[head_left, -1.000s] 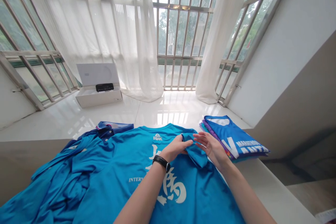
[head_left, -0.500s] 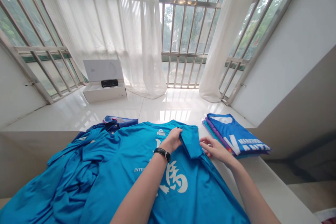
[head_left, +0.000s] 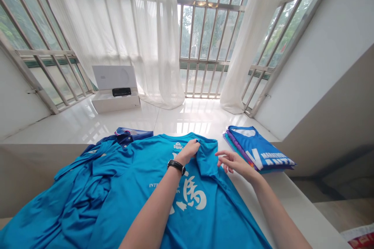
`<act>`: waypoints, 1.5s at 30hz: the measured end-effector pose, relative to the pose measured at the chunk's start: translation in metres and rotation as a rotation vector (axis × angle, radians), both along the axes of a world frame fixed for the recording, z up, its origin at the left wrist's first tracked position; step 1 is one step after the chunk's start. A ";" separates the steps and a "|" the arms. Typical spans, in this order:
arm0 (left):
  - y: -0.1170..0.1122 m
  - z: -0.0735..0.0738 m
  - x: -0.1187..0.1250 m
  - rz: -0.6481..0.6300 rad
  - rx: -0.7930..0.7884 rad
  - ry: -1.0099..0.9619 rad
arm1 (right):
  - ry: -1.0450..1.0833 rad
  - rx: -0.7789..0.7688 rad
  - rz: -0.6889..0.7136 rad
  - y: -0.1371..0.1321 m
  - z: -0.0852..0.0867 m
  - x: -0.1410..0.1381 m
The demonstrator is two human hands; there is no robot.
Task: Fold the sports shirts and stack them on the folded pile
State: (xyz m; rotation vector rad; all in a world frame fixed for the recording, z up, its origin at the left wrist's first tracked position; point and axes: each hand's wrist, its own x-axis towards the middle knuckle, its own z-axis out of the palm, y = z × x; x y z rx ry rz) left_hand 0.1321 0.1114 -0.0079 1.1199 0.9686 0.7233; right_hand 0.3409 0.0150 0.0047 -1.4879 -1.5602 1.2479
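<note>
A blue T-shirt (head_left: pixel 140 167) with white lettering lies spread over the sill, its lower part running toward me. My left hand (head_left: pixel 188 151), with a black-strapped watch at the wrist, pinches the shirt's cloth near the right shoulder. Beside that grip the sleeve (head_left: pixel 208 161) is folded inward over the shirt. My right hand (head_left: pixel 232 162) hovers just right of the folded sleeve, fingers apart, holding nothing.
A stack of folded shirts (head_left: pixel 263 149) sits to the right. More crumpled blue clothing (head_left: pixel 84 186) and a navy collared shirt (head_left: pixel 133 136) lie at left. Behind stands an opened white box (head_left: pixel 115 103) with a black object (head_left: pixel 121 92), near curtains (head_left: pixel 163 46) and barred windows.
My right hand has shifted slightly left and its fingers have spread. The folded sleeve looks looser and more rumpled, while my left hand keeps its pinch on the cloth.
</note>
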 end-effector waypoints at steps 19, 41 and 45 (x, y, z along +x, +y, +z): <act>0.015 0.011 -0.037 -0.107 0.638 0.742 | -0.444 0.227 0.088 0.094 -0.017 0.001; -0.002 0.008 -0.019 -0.025 0.528 0.803 | -0.478 0.270 0.096 0.094 -0.007 -0.001; -0.002 0.007 -0.017 -0.049 0.512 0.756 | -0.382 0.236 0.098 0.089 0.005 -0.004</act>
